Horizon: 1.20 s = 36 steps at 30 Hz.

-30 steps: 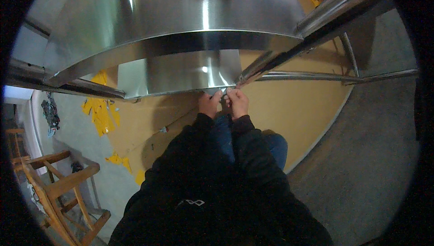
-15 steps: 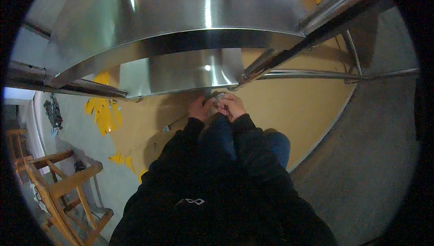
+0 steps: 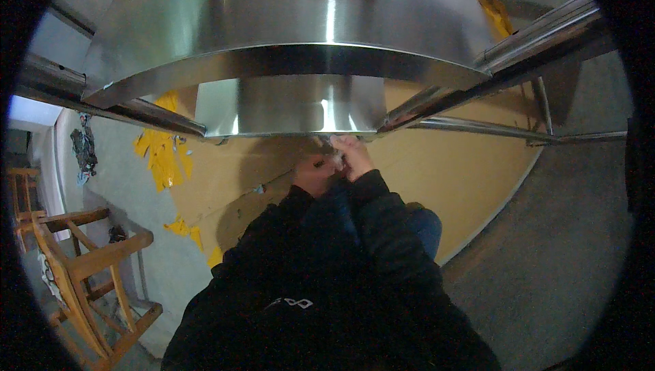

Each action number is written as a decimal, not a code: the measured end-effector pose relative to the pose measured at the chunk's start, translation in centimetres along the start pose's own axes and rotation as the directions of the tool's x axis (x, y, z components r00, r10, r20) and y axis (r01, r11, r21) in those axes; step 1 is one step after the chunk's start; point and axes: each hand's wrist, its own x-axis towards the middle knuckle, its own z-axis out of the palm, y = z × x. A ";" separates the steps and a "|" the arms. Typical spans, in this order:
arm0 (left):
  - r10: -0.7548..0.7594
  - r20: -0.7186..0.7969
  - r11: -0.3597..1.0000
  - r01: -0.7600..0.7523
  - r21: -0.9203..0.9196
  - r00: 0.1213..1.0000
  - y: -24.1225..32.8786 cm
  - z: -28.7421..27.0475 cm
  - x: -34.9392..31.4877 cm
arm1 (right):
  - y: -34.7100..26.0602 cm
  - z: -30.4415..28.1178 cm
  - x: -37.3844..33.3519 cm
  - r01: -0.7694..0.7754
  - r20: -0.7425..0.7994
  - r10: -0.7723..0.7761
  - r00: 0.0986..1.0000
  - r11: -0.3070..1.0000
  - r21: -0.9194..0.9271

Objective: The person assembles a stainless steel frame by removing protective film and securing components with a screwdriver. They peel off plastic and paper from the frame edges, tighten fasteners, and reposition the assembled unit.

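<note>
My right hand (image 3: 355,158) is closed, its fingers pinched round a small pale grey crumpled piece (image 3: 337,159) just below the edge of the lower steel panel (image 3: 290,108). What the piece is, I cannot tell. Close beside it on the left, my left hand (image 3: 314,176) is curled and blurred, with a dark spot between its fingers. Whatever it grips is too small and smeared to name. Above both hands spreads a large brushed-steel sheet with a curved front edge (image 3: 293,61).
Steel frame bars (image 3: 546,37) slant down on both sides of the sheet. Brown board (image 3: 437,187) covers the floor beneath me. Torn yellow film (image 3: 164,163) lies to the left, near a wooden stool (image 3: 102,265). Dark crumpled scrap (image 3: 84,149) sits farther left.
My left hand has moved down and slightly apart from the right. The right hand has shifted slightly up toward the panel edge. The view has shifted a little, moving the steel rightward.
</note>
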 end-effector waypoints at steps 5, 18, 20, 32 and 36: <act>-0.069 -0.185 0.998 0.067 -0.019 0.980 5.2 -1.8 0.3 | 0.3 0.1 -1.6 -0.169 0.040 0.167 0.985 0.984 0.059; 0.133 -0.237 0.991 -0.124 0.052 0.962 -1.4 -1.5 0.5 | 3.1 -0.4 -1.7 -0.238 0.019 0.240 0.971 0.968 -0.083; 0.134 -0.204 0.990 -0.121 0.075 0.970 -0.1 -2.5 -0.5 | 3.3 -0.1 -1.7 -0.227 -0.002 0.229 0.973 0.965 -0.134; 0.188 -0.335 0.957 -0.095 0.275 0.923 1.3 -3.3 0.7 | 2.0 -0.4 -4.1 -0.167 0.016 0.179 0.984 0.946 -0.279; 0.298 -0.354 0.930 -0.187 0.316 0.887 0.2 -3.4 -0.2 | 2.3 -0.4 -4.6 -0.155 0.039 0.177 0.983 0.932 -0.329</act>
